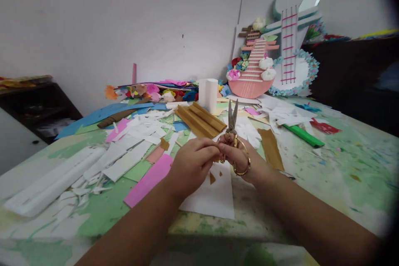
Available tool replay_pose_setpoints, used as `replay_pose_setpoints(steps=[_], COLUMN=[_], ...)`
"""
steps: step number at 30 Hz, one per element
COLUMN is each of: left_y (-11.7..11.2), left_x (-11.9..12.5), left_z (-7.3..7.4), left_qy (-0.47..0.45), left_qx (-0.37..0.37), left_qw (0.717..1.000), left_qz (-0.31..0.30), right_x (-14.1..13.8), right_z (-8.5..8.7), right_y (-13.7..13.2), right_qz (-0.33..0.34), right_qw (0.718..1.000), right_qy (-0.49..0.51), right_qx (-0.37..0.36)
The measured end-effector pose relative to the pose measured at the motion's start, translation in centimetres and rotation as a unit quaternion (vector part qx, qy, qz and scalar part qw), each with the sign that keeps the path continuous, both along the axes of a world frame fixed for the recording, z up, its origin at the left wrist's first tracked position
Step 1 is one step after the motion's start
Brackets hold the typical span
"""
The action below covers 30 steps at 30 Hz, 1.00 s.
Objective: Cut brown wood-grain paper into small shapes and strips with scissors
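Note:
Gold-handled scissors [232, 122] point away from me, blades slightly parted, with the handles looped about the fingers of my right hand [241, 156]. My left hand [195, 164] is pinched closed against the right fingertips; a little brown crepe paper seems to show between them, mostly hidden. Under both hands lies a white sheet of paper [215, 203] with small brown scraps [212, 178] on it. Just beyond are folded strips of brown crepe paper [199, 119]. A separate brown crepe strip [270, 147] lies to the right.
White paper offcuts [140, 126] and a pink sheet [149, 181] cover the left side, beside a long white box-like strip [56, 181]. A white paper roll [212, 95] stands behind. Decorated paper instruments [254, 68] lean at the back right, near a green roll [304, 135].

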<state>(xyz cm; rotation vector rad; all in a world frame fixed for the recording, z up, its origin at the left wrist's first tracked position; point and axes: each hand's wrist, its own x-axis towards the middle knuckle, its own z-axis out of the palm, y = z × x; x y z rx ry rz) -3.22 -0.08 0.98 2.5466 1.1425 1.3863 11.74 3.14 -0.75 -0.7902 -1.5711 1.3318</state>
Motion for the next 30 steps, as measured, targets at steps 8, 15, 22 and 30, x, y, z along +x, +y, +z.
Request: replay_pose_setpoints(steps=[8,15,22,30], left_y=[0.3,0.7,1.2,1.4], left_x=[0.2,0.2,0.2,-0.2], left_z=[-0.2,0.0,-0.2,0.2], left_qy=[-0.302,-0.341,-0.405,-0.459], left_qx=[-0.291,-0.446,-0.44,-0.438], left_qw=[0.903,0.823,0.799,0.769], left_qz=[-0.091,-0.088,-0.062,-0.081], right_x=[0.1,-0.2,0.4,-0.3], right_z=[1.3,2.0,2.0,0.7], right_y=[-0.4,-1.0,-0.6,-1.1], right_qz=[-0.056,-0.07,-0.193,-0.09], right_qw=[0.996,0.99,0.965,0.92], right_qy=[-0.063,-0.118,-0.176,-0.358], right_qx=[0.014,0.033,0.031,0.13])
